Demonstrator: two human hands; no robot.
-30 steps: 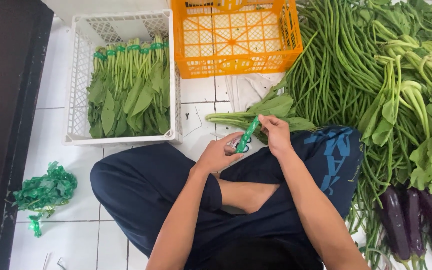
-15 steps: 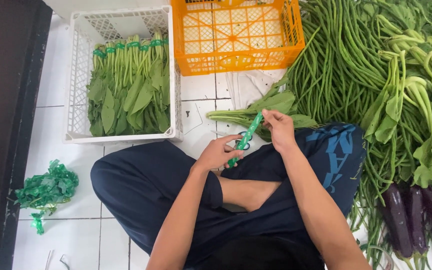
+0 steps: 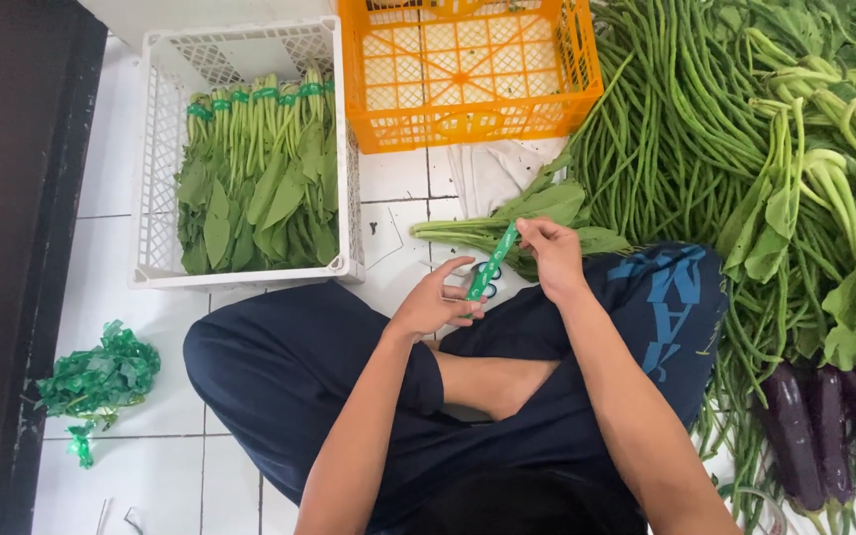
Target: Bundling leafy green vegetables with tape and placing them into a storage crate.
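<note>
Little has shifted: green tape strip (image 3: 492,263) is pinched taut between left hand (image 3: 435,305) and right hand (image 3: 550,256), its lower end hidden, above open tiled floor (image 3: 403,223).

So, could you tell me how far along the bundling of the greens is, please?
Done: one row of tied bundles lies in the white crate. In hand: the left hand and right hand stretch a green tape strip over a loose bunch on the floor. Left: a large pile of greens on the right, and the orange crate holds no bundles.
</note>
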